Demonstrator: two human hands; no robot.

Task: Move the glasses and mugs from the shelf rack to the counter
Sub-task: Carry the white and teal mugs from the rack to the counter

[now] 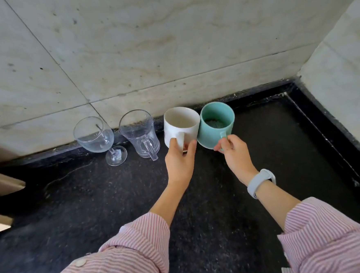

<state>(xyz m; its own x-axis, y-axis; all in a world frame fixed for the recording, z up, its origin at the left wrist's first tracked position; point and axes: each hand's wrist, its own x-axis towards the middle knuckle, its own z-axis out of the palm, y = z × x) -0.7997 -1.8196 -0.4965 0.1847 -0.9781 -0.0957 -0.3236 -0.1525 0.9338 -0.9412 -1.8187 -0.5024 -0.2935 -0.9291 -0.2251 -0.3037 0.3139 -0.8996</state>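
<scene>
On the black counter (pixel 93 195), along the back wall, stand a wine glass (pixel 97 136) and a clear glass mug (pixel 140 133), side by side at the left. To their right my left hand (pixel 180 157) grips the handle of a white mug (pixel 181 123). Beside it, touching the white mug, is a teal mug (pixel 216 123), and my right hand (pixel 234 151) pinches its handle. Both mugs are upright, close to the wall; whether they rest on the counter I cannot tell. The shelf rack is out of view.
Pale stone tiles form the back wall (pixel 147 42) and a side wall (pixel 341 78) at the right, meeting in a corner. A raised black lip (pixel 328 134) runs along the counter's right side. A light wooden object (pixel 1 183) juts in at the left edge.
</scene>
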